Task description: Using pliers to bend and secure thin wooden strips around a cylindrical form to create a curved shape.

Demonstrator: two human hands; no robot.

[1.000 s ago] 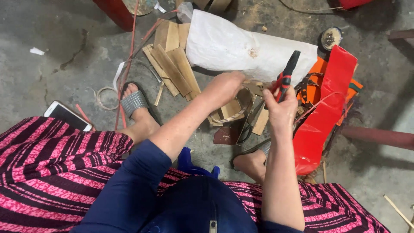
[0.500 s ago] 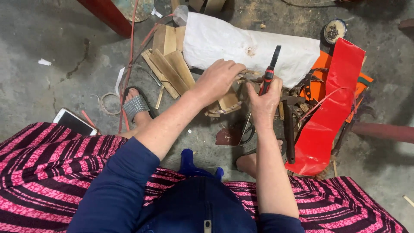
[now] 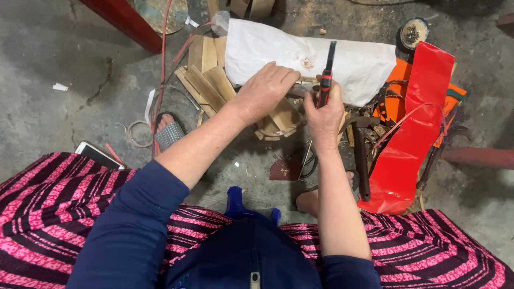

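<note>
Looking down from your head, you sit low over a concrete floor (image 3: 64,53) with a pink-and-black striped skirt (image 3: 48,214) across your knees and both arms stretched forward. Your right hand (image 3: 325,109) is closed in a fist around a red-and-black handled tool (image 3: 325,80), held nearly upright so its dark upper end points away from you; whether that end is a blade cannot be made out. Your left hand (image 3: 265,91) lies palm down with fingers curled loosely over a small bundle of flat wooden pieces (image 3: 281,120), touching them, though whether it actually grips one cannot be told. Both hands meet just in front of a white sack (image 3: 353,61) lying across the floor. Left of the sack sits a stack of wooden slats (image 3: 206,77), uncut as far as can be seen. Right of your hands lie a red plastic sheet (image 3: 415,134) over something orange, and dark metal tools (image 3: 361,155). A phone (image 3: 99,155) rests by your left knee, and a sandalled foot (image 3: 168,131) shows beside a red cord (image 3: 162,69). Judging by the few short pieces under your hand and the larger stack beside them, the work seems at an early or middle stage, with most slats left.
</note>
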